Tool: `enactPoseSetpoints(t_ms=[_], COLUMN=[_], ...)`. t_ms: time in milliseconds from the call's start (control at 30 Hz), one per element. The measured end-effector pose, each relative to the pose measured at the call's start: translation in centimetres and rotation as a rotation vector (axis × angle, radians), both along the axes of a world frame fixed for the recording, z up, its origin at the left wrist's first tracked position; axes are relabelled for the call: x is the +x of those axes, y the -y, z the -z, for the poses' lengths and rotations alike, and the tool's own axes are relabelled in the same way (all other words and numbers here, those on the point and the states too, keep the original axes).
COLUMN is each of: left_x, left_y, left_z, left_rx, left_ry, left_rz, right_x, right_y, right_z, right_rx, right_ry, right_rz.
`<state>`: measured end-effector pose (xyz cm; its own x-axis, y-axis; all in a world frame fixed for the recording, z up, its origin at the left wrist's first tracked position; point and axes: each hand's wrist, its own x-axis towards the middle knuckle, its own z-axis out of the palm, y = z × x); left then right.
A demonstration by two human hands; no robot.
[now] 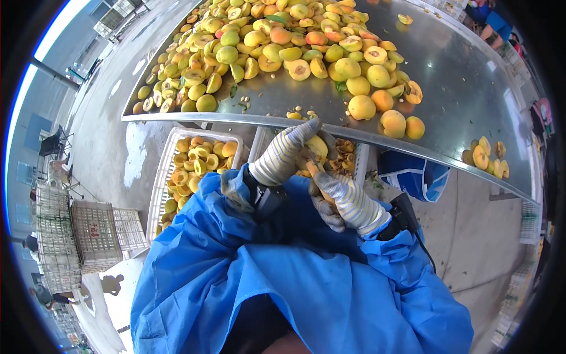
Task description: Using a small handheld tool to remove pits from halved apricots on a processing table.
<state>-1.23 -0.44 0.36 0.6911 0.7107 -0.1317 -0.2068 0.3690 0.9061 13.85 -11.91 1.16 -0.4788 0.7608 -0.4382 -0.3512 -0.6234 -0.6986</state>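
Both hands wear striped work gloves with grey palms, close together in front of the table edge. My left hand [282, 152] is closed around a yellow peach [319, 147], which shows between thumb and fingers. In my right hand [349, 202] is a tool with a wooden handle [320, 180]; its tip points at the peach and is hidden by the left hand. Just beneath the hands, a crate of pits and peach pieces [345, 158] is partly covered. To the left stands a white crate [171, 154] filled with peach halves [194, 162].
A metal table [454, 88] with a raised rim bears a big heap of whole and halved peaches [265, 47]. Several halves [488, 158] lie at its right end. Under the table is a blue bag [407, 171]. Wire-like crates [94, 236] stand at the far left.
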Motion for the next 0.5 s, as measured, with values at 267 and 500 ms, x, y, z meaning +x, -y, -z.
enactPoseSetpoints(t_ms=[267,500], left_x=[1.3,1.1], left_y=[1.3,1.5], left_z=[0.2,-0.1], left_rx=[-0.142,-0.103], left_ry=[0.172,0.230], left_rz=[-0.205,-0.213], right_x=[-1.2,-0.9], right_y=[0.4,0.3], right_z=[0.5,0.4], right_rx=[-0.064,-0.113], right_ry=[-0.285,-0.486], right_rz=[0.116,0.021])
